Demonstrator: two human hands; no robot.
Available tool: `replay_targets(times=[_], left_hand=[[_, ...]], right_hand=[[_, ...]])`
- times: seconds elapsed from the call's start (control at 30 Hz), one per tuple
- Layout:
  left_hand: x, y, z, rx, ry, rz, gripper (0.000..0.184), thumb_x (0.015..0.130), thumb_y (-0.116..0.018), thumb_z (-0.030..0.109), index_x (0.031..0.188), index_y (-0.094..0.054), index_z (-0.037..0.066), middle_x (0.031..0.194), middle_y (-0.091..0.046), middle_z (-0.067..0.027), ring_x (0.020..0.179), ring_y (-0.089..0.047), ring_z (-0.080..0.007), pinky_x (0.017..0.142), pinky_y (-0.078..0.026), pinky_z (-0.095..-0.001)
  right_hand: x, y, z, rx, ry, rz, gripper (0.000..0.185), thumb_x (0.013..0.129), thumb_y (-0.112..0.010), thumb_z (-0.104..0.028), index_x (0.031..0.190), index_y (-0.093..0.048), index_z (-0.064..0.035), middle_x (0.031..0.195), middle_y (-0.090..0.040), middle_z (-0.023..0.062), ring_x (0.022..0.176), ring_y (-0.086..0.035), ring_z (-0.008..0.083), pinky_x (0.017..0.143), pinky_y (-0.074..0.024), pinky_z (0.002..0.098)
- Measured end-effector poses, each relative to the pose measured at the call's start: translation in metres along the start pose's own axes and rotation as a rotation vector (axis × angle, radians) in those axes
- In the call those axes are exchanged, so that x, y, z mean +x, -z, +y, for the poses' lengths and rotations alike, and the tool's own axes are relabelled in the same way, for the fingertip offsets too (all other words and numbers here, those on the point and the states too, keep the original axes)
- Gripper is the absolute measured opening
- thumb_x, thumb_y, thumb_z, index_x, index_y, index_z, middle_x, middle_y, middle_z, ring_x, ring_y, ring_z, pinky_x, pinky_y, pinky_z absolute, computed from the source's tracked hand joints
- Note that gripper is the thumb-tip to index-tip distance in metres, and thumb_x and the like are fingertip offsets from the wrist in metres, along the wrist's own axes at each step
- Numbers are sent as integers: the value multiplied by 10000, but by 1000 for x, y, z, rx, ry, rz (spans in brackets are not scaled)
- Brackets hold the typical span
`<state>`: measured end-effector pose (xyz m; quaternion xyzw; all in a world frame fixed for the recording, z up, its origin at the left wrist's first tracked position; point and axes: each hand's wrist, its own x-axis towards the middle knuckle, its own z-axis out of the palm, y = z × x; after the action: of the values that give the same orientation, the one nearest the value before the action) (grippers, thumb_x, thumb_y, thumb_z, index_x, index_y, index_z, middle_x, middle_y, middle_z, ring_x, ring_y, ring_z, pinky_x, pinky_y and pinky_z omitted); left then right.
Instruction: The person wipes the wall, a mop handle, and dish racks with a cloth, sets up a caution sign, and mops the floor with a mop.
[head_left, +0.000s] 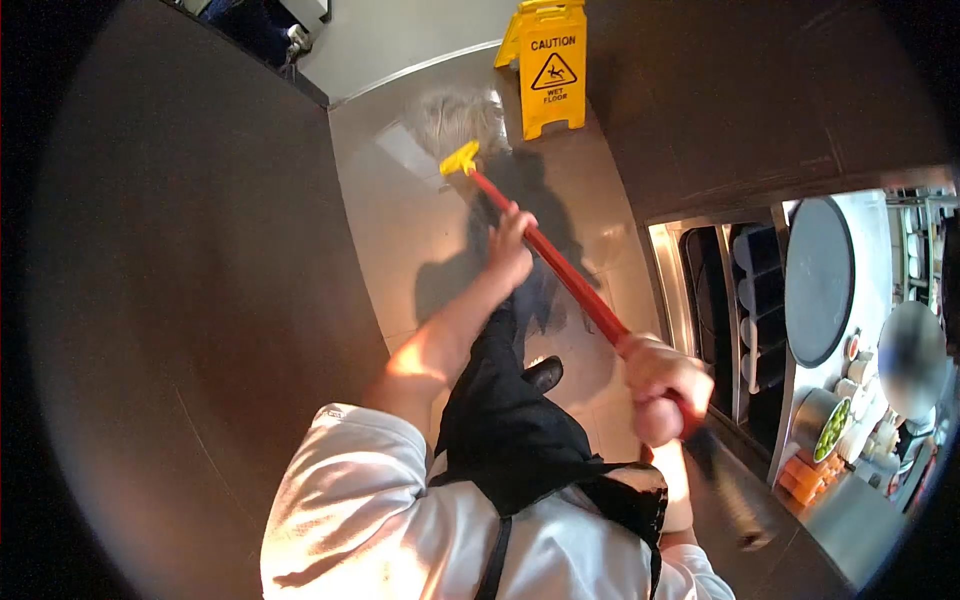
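A mop with a red handle (575, 280) slants across the view, from a yellow clamp (461, 160) at the upper left to a blurred dark end at the lower right. Grey mop strands (458, 118) spread on the tiled floor (400, 210) beyond the clamp. My left hand (512, 245) is closed round the handle below the clamp. Farther down, close to my body, my right hand (665, 385) grips the same handle, its fingers wrapped round it.
A yellow wet-floor sign (553, 75) stands beyond the mop. Dark walls flank the passage. On the right, a counter holds a round dark tray (820, 282) and a pot of green pieces (825, 425); a person (910, 365) is beyond. My shoe (543, 374) is on the floor.
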<state>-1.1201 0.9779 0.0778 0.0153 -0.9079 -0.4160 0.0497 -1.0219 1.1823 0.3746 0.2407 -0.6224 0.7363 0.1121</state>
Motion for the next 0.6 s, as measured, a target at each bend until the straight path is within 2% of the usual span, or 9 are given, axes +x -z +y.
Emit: replay_targets(times=[0.07, 0.13, 0.2, 0.23, 0.33, 0.47, 0.53, 0.6], left_hand=[[-54, 3, 48, 51, -59, -52, 302, 799, -717, 127, 1035, -530, 152, 1304, -561, -150, 1373, -386, -381, 1015, -318, -690], [-90, 46, 109, 121, -184, -180, 339, 767, -807, 269, 919, -549, 109, 1172, -598, -152, 1065, -587, -372, 877, -464, -577], [-116, 46, 107, -233, -102, -365, 379, 745, -831, 318, 738, -542, 72, 851, -642, -129, 769, -617, -344, 709, -498, -463], [-124, 51, 108, -215, -230, -300, 419, 762, -820, 304, 627, -512, 55, 608, -566, -127, 602, -598, -343, 595, -470, -428], [-134, 34, 63, -258, -416, -294, 300, 802, -730, 177, 637, -514, 51, 601, -566, -148, 573, -590, -369, 571, -471, -448], [-109, 45, 30, -210, -542, -214, 246, 775, -686, 91, 622, -493, 86, 593, -552, -140, 572, -584, -363, 558, -467, -456], [-85, 50, -8, -188, -561, -231, 244, 752, -691, 87, 619, -486, 90, 602, -550, -128, 583, -589, -353, 562, -467, -443], [-52, 64, -42, -184, -513, -162, 256, 728, -693, 77, 606, -469, 92, 617, -543, -117, 613, -584, -339, 567, -459, -436]], right_hand=[[-8, 8, -68, 87, -169, 188, 316, 906, -584, -255, 663, -442, -112, 534, -496, 20, 465, -488, 175, 573, -472, 379], [-20, 18, -102, 170, -51, 190, 328, 916, -568, -283, 665, -418, -134, 501, -470, -8, 414, -450, 133, 488, -430, 323], [-31, 18, -127, 234, 16, 80, 373, 904, -653, -349, 678, -449, -134, 489, -479, -47, 365, -446, 99, 426, -428, 278], [-35, 12, -132, 229, 51, 61, 402, 893, -682, -381, 676, -451, -134, 484, -478, -50, 369, -456, 97, 428, -444, 273], [-37, -16, -142, 152, 48, 25, 456, 889, -709, -449, 669, -448, -147, 493, -461, -60, 379, -465, 87, 422, -466, 262], [-43, -44, -115, 101, 106, 144, 461, 922, -661, -487, 710, -442, -142, 497, -431, -62, 377, -446, 97, 404, -447, 274], [-43, -55, -91, 138, 100, 16, 449, 941, -654, -433, 714, -442, -109, 515, -462, -26, 401, -472, 137, 424, -451, 303], [-43, -71, -45, 128, 182, 13, 415, 943, -662, -365, 705, -467, -87, 539, -484, 5, 434, -500, 169, 463, -462, 337]])
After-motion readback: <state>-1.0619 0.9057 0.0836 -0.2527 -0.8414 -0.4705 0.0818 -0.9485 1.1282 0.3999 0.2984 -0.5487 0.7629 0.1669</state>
